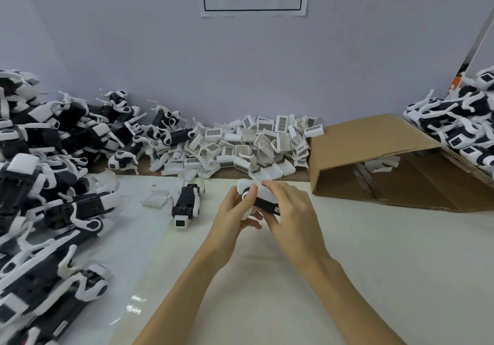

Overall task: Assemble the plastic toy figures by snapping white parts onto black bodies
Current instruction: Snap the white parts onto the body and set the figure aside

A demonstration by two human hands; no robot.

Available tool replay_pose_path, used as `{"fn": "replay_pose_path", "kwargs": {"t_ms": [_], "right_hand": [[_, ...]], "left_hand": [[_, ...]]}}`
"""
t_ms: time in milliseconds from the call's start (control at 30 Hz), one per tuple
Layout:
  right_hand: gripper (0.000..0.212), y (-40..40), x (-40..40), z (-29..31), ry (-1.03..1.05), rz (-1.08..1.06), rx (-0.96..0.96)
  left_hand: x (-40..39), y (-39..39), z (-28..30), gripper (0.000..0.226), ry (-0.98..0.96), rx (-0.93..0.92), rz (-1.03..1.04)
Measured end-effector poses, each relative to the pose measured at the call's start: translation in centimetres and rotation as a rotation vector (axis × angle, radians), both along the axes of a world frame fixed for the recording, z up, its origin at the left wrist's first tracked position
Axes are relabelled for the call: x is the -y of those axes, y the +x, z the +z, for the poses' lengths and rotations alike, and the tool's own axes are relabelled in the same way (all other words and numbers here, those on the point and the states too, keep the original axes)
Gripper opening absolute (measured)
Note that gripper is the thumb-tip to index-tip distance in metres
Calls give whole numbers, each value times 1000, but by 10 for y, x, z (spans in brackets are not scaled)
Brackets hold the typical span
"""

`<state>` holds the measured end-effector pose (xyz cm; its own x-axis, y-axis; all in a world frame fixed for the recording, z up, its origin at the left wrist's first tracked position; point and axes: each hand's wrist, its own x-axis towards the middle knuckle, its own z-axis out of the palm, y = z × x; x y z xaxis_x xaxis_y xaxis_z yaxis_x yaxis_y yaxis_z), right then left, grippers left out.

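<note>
Both hands hold one black-and-white toy figure [263,202] above the middle of the white table. My left hand [235,211] grips its left end from below, thumb on a round white joint. My right hand [287,211] covers its top, fingers curled over a white shell part, and hides much of the black body. A second figure [186,205] lies on the table just left of my hands, with a loose white shell [156,198] beside it.
A big heap of black-and-white figures [48,184] fills the left side. White shell parts [254,144] are piled along the back wall. An open cardboard box [387,162] lies on its side at the right, with more figures [459,128] heaped above it.
</note>
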<state>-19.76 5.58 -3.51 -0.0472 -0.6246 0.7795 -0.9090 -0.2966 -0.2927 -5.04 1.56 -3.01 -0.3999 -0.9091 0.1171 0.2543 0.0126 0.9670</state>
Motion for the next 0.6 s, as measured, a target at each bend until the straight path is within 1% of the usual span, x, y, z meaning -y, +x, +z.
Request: {"fn": "replay_pose_path", "kwargs": {"t_ms": [100,167,200,233,267,333,367,400,467,533,600], "right_hand": [[56,1,0,-1,-63,-18,-65],[53,-4,1,0,-27,-22,-83],[51,-7,0,1,27,-6,-70],[49,-10,0,2,114,54,-11],[49,-15,-1,3,238,168,111],[52,-26,-4,10,518,407,452],[48,-31,-5,14,617,473,579],[41,-37,-5,17,685,511,639],[30,-48,-7,21,792,570,625],[29,-58,-11,24,853,605,545],[24,-67,-11,23,806,562,545]], "left_hand": [[0,-2,0,57,-5,10,15],[0,-2,-1,62,-9,32,23],[0,-2,-2,61,-20,54,27],[0,-2,-2,58,-42,82,32],[0,-1,-2,54,-71,109,37],[0,1,-2,49,-149,159,38],[1,3,-1,46,-198,179,25],[1,4,-1,43,-251,199,2],[-1,8,0,46,-365,274,-29],[-1,11,-2,57,-487,407,-11],[0,14,-5,58,-644,576,60]]}}
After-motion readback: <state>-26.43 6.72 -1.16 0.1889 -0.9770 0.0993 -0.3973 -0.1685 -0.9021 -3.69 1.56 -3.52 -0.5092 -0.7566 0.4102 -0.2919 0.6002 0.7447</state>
